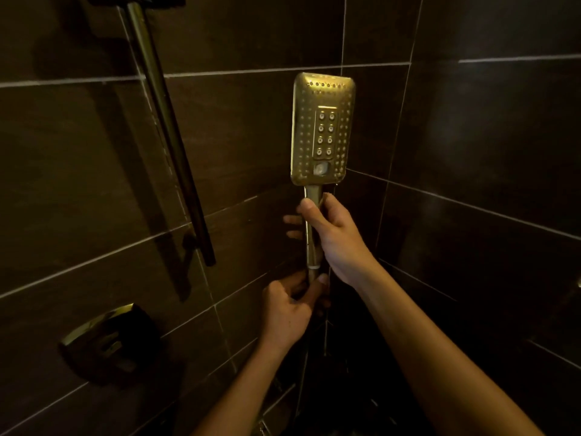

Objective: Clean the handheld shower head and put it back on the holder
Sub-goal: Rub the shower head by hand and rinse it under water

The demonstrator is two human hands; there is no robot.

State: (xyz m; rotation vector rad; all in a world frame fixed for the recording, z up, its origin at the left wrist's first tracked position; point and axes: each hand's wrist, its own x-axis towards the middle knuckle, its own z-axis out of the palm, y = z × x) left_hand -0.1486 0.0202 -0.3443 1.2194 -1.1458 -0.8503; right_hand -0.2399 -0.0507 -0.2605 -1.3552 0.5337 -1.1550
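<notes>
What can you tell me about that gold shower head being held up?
The handheld shower head is gold-toned and shiny, metal-looking, rectangular with rounded corners. Small nozzles ring a central panel of eight larger ones. It stands upright, face toward the camera. The right hand grips its handle; the left hand grips the handle's lower end.

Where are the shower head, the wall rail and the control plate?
shower head (323, 130), head view, middle of the nozzle face.
wall rail (168, 130), head view, midway along the bar.
control plate (108, 341), head view, centre of its front.
</notes>
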